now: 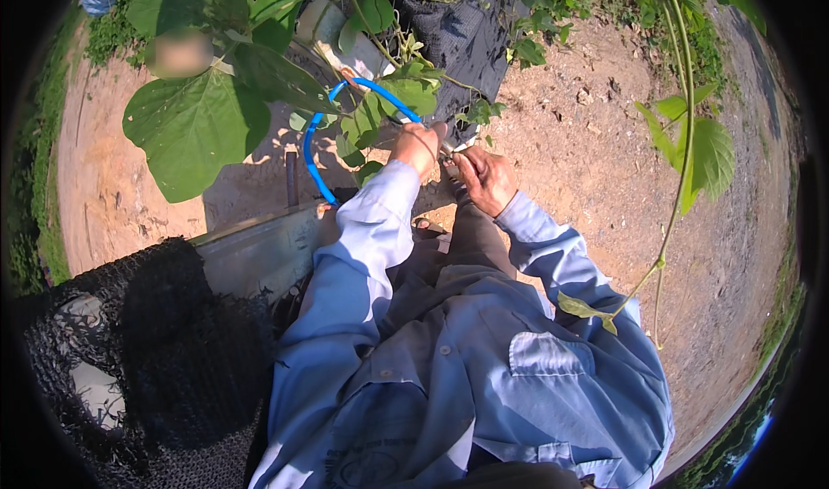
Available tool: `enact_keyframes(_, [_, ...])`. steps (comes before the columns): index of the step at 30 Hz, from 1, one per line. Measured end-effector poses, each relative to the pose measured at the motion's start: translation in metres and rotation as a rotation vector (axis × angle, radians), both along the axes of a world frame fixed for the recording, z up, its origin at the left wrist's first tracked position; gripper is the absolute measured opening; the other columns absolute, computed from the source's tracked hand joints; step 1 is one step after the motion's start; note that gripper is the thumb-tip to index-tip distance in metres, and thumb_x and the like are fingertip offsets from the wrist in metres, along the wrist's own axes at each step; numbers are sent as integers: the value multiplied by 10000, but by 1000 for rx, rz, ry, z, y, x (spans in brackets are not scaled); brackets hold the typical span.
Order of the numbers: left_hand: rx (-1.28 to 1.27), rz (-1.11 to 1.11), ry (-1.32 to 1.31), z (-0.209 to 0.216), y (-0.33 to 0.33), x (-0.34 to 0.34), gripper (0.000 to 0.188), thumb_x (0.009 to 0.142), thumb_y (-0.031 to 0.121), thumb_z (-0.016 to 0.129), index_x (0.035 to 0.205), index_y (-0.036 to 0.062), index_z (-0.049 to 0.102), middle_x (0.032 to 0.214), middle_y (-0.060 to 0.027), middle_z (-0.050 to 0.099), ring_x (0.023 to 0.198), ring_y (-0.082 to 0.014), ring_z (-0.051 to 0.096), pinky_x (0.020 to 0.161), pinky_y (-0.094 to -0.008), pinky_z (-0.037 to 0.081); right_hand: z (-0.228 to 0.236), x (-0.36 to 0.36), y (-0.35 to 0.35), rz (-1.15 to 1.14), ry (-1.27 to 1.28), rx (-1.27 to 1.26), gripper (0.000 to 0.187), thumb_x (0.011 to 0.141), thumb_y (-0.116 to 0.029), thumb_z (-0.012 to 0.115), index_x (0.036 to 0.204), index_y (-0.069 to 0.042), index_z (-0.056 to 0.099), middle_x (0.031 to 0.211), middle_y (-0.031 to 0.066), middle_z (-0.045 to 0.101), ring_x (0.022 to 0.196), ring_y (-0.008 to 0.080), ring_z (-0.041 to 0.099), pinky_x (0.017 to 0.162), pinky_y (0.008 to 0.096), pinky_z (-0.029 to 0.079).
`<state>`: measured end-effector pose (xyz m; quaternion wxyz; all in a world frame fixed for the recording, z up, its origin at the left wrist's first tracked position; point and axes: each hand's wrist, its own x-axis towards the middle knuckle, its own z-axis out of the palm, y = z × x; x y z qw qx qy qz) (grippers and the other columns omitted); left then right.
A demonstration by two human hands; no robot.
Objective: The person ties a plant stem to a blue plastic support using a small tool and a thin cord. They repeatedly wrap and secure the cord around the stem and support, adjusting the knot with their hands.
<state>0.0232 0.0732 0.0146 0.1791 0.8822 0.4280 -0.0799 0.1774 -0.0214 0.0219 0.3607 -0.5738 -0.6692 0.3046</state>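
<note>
A blue hose arcs from beside a pale trough up past an orange-brown tie and down to my left hand. My left hand is closed around its end, thumb pointing to the right. A small silvery-grey fitting shows between my two hands, at the hose end. My right hand is closed in a pinch on the fitting, just right of and slightly below the left. Fingers hide most of the fitting, and how it joins the hose cannot be made out.
Big green leaves hang at the upper left, and a vine dangles at the right. Dark netting lies beyond my hands. Black mesh drapes by the pale trough at left. Sandy ground spreads to the right.
</note>
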Motion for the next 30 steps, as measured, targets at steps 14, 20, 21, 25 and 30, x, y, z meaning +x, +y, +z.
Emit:
enact_keyframes(14, [-275, 234, -237, -26, -1, -10, 158, 894, 128, 493, 848, 5, 582, 560, -109, 548, 458, -208, 555, 391, -348, 413, 6, 9, 6, 172, -212, 241, 109, 854, -76, 625, 843, -25, 529, 669, 123, 521, 557, 321, 570, 490, 388, 452])
enact_keyframes(20, [-244, 178, -240, -18, 4, -8, 215, 880, 188, 515, 821, -5, 588, 541, -109, 526, 434, -193, 531, 380, -359, 393, 0, -3, 1, 15, 11, 80, 121, 830, -89, 639, 857, -37, 533, 657, 112, 532, 543, 315, 575, 476, 397, 461])
enact_keyframes(21, [-209, 144, -322, -31, 4, -12, 249, 874, 222, 523, 798, -5, 590, 535, -102, 514, 422, -187, 512, 372, -359, 372, -2, -3, 0, 11, 11, 80, 128, 824, -90, 640, 871, -40, 532, 662, 107, 533, 543, 311, 577, 477, 399, 465])
enact_keyframes(25, [-522, 600, -628, -52, -4, -18, 347, 833, 329, 548, 723, 2, 587, 527, -75, 494, 390, -164, 436, 361, -340, 294, 2, 12, 8, 223, -265, 290, 118, 840, -92, 628, 858, -33, 528, 658, 107, 530, 528, 309, 568, 475, 397, 461])
enact_keyframes(30, [-555, 577, -755, -56, -3, -24, 305, 816, 300, 563, 724, 11, 588, 538, -78, 502, 387, -169, 426, 365, -342, 281, 7, 7, 10, 158, -157, 225, 132, 865, -99, 617, 824, -8, 531, 625, 118, 501, 521, 297, 565, 474, 407, 443])
